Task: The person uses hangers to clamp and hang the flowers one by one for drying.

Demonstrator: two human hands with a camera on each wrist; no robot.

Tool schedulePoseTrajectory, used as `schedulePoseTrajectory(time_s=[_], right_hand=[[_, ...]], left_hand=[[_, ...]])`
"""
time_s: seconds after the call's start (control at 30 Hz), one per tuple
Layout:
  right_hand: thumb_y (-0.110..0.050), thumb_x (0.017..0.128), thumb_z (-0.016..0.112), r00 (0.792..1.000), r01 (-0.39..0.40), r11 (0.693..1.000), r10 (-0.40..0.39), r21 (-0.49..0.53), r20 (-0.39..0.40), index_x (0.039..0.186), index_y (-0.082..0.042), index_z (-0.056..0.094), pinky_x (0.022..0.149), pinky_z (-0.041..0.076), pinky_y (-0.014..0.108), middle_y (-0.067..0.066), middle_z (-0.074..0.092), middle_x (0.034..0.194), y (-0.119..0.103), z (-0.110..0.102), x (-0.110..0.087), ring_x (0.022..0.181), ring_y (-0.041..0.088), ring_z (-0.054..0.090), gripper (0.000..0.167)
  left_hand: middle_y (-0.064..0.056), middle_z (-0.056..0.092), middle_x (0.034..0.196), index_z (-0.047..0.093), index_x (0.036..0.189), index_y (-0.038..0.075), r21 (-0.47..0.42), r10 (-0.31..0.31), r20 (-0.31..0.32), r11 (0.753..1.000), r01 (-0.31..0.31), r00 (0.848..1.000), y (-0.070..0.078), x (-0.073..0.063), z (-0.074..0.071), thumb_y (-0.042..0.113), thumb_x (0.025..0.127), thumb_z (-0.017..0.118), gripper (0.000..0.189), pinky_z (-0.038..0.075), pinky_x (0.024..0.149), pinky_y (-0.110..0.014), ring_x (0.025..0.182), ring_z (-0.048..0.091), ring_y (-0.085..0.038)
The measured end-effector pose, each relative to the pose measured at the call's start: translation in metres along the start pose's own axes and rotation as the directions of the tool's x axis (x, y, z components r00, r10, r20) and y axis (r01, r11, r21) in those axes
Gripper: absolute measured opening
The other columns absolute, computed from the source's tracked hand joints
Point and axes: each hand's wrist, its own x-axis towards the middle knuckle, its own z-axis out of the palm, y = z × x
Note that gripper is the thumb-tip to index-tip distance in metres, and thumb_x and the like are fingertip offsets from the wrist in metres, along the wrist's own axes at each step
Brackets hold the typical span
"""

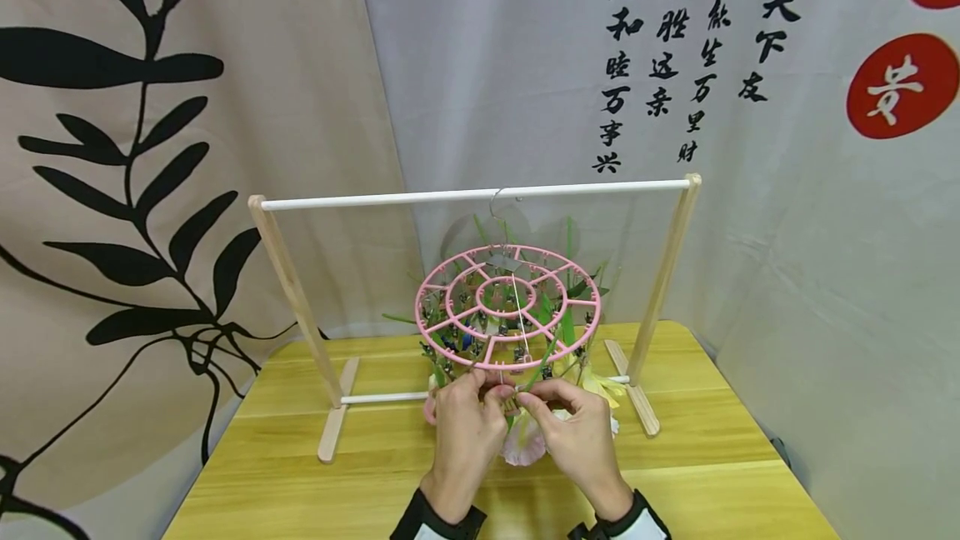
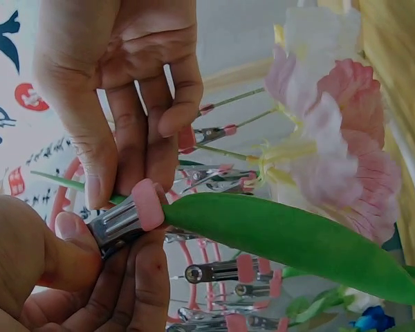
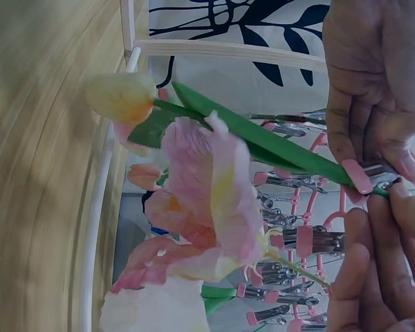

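Note:
A round pink clip hanger [image 1: 510,367] hangs by its hook from a white rod, with artificial flowers and leaves clipped under it. Both hands work at its near edge. The left hand [image 1: 468,432] grips a metal clip with pink tips [image 2: 121,220] between thumb and fingers. The clip's tips lie across a green stem beside a long green leaf [image 2: 290,245]. The right hand [image 1: 573,432] pinches that stem near the clip. A yellow tulip bud [image 3: 121,95] appears to be at the stem's lower end. Pale pink flowers [image 3: 221,200] hang close beside the hands.
The wooden stand has a white top rod [image 1: 375,199], two slanted legs and flat feet [image 1: 339,415]. It stands on a yellow wood-grain table [image 1: 697,457]. Several other clips [image 2: 218,272] hang from the hanger. A printed curtain [image 1: 525,48] is behind.

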Motion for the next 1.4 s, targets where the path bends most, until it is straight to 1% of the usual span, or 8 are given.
schedulePoseTrajectory(time_s=[0.2, 0.6, 0.9, 1.1, 1.2, 1.27, 1.33, 1.4], right_hand=[[-0.016, 0.1, 0.095, 0.999, -0.048, 0.999, 0.048, -0.009, 0.018, 0.102, -0.014, 0.09, 0.078, 0.067, 0.025, -0.004, 0.089, 0.099, 0.0, -0.002, 0.0, 0.084, 0.006, 0.08, 0.006], [-0.017, 0.106, 0.089, 0.999, 0.0, 0.999, 0.001, -0.035, 0.048, 0.119, -0.021, 0.089, 0.083, 0.07, 0.026, -0.004, 0.091, 0.111, 0.006, -0.01, -0.007, 0.093, 0.008, 0.083, 0.013], [-0.012, 0.108, 0.085, 0.996, 0.031, 0.997, -0.025, -0.069, 0.084, 0.122, -0.008, 0.087, 0.083, 0.07, 0.027, 0.003, 0.09, 0.117, 0.012, -0.022, -0.008, 0.094, 0.007, 0.083, 0.015], [-0.013, 0.109, 0.084, 0.996, 0.038, 0.993, -0.028, -0.116, 0.084, 0.121, -0.014, 0.088, 0.083, 0.069, 0.025, 0.0, 0.09, 0.115, 0.019, -0.035, -0.013, 0.094, 0.009, 0.083, 0.013], [-0.012, 0.108, 0.084, 0.996, 0.047, 0.987, -0.035, -0.151, 0.081, 0.121, -0.017, 0.088, 0.083, 0.069, 0.025, -0.004, 0.09, 0.114, 0.024, -0.043, -0.017, 0.095, 0.006, 0.082, 0.014], [-0.01, 0.108, 0.084, 0.996, 0.063, 0.983, -0.05, -0.173, 0.079, 0.121, -0.016, 0.088, 0.084, 0.069, 0.024, -0.005, 0.089, 0.115, 0.028, -0.049, -0.019, 0.096, 0.004, 0.081, 0.015], [-0.007, 0.107, 0.084, 0.995, 0.082, 0.978, -0.069, -0.189, 0.075, 0.121, -0.014, 0.088, 0.083, 0.068, 0.024, -0.005, 0.089, 0.115, 0.031, -0.055, -0.022, 0.096, 0.004, 0.081, 0.016], [-0.004, 0.107, 0.084, 0.994, 0.101, 0.974, -0.088, -0.202, 0.07, 0.121, -0.012, 0.087, 0.083, 0.068, 0.022, -0.004, 0.089, 0.115, 0.035, -0.061, -0.023, 0.095, 0.005, 0.081, 0.017]], left_hand=[[-0.007, 0.086, 0.093, 0.085, 0.096, 0.006, -0.003, 0.008, 0.029, 1.0, -0.008, 1.0, -0.001, -0.002, 0.0, -0.009, 0.1, 0.081, 0.016, 0.064, 0.071, -0.023, 0.082, 0.082, -0.017], [-0.006, 0.09, 0.108, 0.085, 0.114, 0.007, 0.016, 0.032, 0.077, 0.999, -0.034, 0.997, -0.006, -0.003, -0.006, 0.007, 0.104, 0.084, 0.01, 0.07, 0.081, -0.028, 0.092, 0.086, -0.019], [-0.009, 0.091, 0.112, 0.081, 0.135, -0.002, 0.079, 0.07, 0.102, 0.994, -0.078, 0.992, -0.011, -0.005, -0.011, 0.01, 0.103, 0.086, 0.035, 0.071, 0.09, -0.037, 0.093, 0.089, -0.02], [-0.011, 0.091, 0.113, 0.075, 0.147, -0.004, 0.05, 0.067, 0.145, 0.996, -0.075, 0.987, -0.015, -0.009, -0.018, 0.008, 0.104, 0.086, 0.047, 0.074, 0.088, -0.034, 0.097, 0.09, -0.022], [-0.009, 0.091, 0.117, 0.078, 0.144, -0.002, 0.052, 0.052, 0.154, 0.997, -0.06, 0.987, -0.016, -0.013, -0.024, 0.009, 0.104, 0.087, 0.043, 0.069, 0.11, -0.054, 0.099, 0.09, -0.02], [-0.006, 0.091, 0.117, 0.081, 0.139, 0.002, 0.055, 0.046, 0.151, 0.997, -0.055, 0.987, -0.018, -0.016, -0.028, 0.01, 0.104, 0.087, 0.036, 0.049, 0.125, -0.081, 0.098, 0.09, -0.018], [-0.002, 0.091, 0.116, 0.084, 0.134, 0.006, 0.055, 0.048, 0.148, 0.997, -0.057, 0.988, -0.021, -0.019, -0.034, 0.011, 0.104, 0.087, 0.03, 0.03, 0.121, -0.1, 0.098, 0.089, -0.015], [0.002, 0.091, 0.115, 0.085, 0.131, 0.009, 0.055, 0.05, 0.144, 0.997, -0.058, 0.988, -0.025, -0.022, -0.04, 0.01, 0.105, 0.087, 0.026, 0.024, 0.118, -0.105, 0.097, 0.087, -0.011]])
